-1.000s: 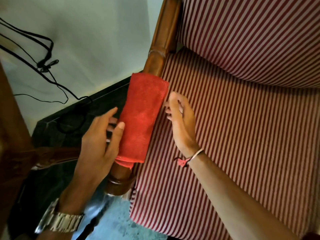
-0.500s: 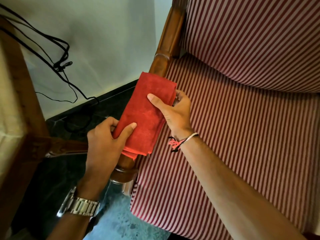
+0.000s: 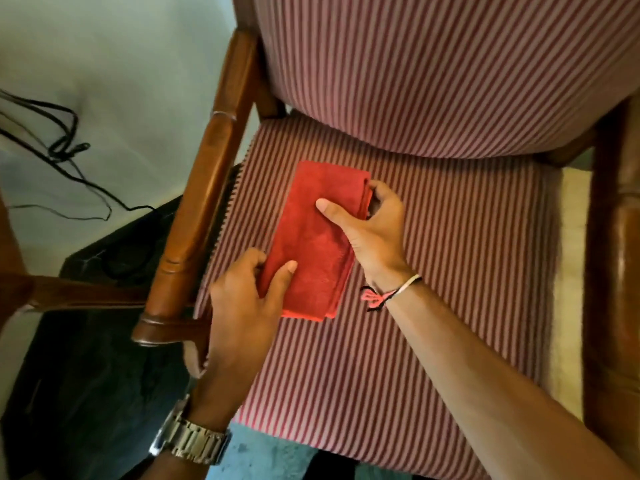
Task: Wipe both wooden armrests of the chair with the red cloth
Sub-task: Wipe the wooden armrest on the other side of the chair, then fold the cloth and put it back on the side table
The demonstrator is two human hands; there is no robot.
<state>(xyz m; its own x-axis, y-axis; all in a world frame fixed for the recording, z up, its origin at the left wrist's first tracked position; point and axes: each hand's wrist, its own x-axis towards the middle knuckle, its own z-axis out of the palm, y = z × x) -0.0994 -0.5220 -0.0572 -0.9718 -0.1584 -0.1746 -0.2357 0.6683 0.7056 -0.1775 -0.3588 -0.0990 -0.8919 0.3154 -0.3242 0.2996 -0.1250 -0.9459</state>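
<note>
The folded red cloth (image 3: pixel 313 237) is held over the striped seat (image 3: pixel 450 271) of the chair, between the two armrests. My left hand (image 3: pixel 246 306) grips the cloth's near left edge, thumb on top. My right hand (image 3: pixel 370 230) grips its far right edge, thumb pressed across the top. The left wooden armrest (image 3: pixel 204 192) runs bare along the seat's left side, just left of my left hand. The right wooden armrest (image 3: pixel 620 237) shows at the right edge of the view, well away from the cloth.
The striped backrest (image 3: pixel 433 64) fills the top. Black cables (image 3: pixel 62 150) hang on the pale wall at left, above a dark floor (image 3: pixel 86 375). Another piece of wooden furniture (image 3: pixel 41 289) stands at the far left.
The cloth lay draped on the left armrest a second ago. Both hands took hold of it and lifted it off to the right, over the seat. The armrest is now uncovered.
</note>
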